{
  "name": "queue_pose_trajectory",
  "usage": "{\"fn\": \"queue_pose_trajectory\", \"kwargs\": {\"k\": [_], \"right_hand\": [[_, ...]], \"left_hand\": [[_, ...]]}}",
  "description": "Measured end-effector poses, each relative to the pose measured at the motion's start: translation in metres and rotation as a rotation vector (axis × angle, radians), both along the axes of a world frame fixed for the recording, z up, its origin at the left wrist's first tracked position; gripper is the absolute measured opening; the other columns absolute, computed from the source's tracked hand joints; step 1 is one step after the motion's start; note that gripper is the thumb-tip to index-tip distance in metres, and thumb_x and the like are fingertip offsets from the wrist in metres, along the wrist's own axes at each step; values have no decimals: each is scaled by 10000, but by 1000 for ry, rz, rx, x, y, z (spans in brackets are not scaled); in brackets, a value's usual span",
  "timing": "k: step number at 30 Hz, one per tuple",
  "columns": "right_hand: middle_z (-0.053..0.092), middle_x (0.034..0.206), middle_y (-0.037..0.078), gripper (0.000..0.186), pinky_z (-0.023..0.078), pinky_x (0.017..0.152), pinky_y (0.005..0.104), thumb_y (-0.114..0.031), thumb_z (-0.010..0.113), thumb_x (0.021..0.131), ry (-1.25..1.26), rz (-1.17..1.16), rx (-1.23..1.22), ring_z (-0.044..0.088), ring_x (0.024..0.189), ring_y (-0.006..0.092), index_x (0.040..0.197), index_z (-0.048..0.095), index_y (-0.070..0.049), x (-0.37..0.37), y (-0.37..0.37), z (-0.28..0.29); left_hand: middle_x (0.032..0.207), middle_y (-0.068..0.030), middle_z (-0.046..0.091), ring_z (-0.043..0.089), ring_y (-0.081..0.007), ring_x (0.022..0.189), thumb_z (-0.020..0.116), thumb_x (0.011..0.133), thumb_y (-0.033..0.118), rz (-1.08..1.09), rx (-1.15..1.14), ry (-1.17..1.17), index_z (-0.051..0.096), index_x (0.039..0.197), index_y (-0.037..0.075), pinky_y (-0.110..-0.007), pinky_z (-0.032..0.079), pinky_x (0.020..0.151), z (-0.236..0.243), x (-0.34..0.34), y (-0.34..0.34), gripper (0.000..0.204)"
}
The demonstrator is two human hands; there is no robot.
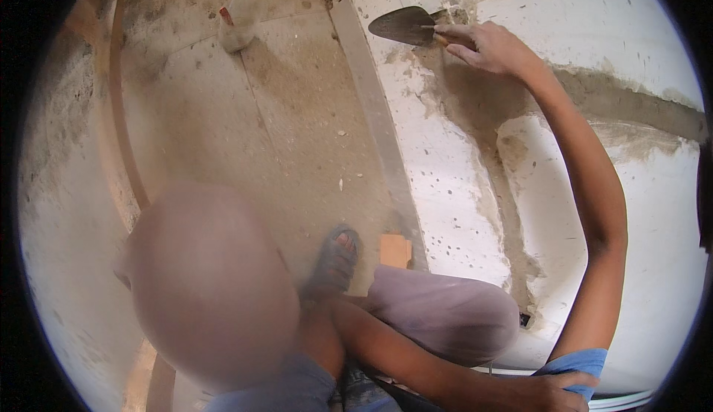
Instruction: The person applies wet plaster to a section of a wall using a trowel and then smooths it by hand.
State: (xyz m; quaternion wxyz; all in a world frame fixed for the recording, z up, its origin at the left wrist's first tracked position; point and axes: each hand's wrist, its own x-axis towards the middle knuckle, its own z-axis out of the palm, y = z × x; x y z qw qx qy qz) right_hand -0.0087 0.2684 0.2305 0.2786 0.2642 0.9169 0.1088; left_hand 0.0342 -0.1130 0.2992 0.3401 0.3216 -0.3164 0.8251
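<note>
My right hand [486, 46] is closed round the handle of a pointed trowel [405, 26] at the upper right. The trowel's grey blade points left, against or just over the white wall [460, 189]; contact is hard to judge. Below the hand, grey-brown mortar [483, 100] fills a channel that runs down the wall and branches right. My left forearm crosses my body at the bottom, and my left hand [568, 393] grips the blue sleeve [583, 367] of my right arm. Part of that hand is cut off by the lower edge.
A sandalled foot [334, 260] stands on the dusty floor [290, 137], beside a tan block [395, 251]. My bent knee [445, 315] is close to the wall. A blurred rounded shape [215, 286] hides the lower left. A bag [235, 37] and a wooden strip [119, 130] lie farther off.
</note>
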Motion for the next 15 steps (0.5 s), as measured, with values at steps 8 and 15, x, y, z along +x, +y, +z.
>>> {"fn": "queue_pose_trajectory", "kwargs": {"k": [8,15], "right_hand": [[697,1183,168,481,521,931,460,-427,551,987,201,61,-75,670,1030,389,1433,544,-246,2,1,-12],[696,1209,148,467,526,947,447,-411,536,999,55,12,-37,668,1034,395,1429,548,-230,-5,-9,0]], "left_hand": [[904,-104,651,638,-251,827,707,880,325,-38,28,15,679,1115,40,-344,474,668,-3,-3,3,371],[894,-112,663,643,-267,808,681,910,364,-73,-7,14,684,1095,32,-348,476,655,-6,-6,3,380]]}}
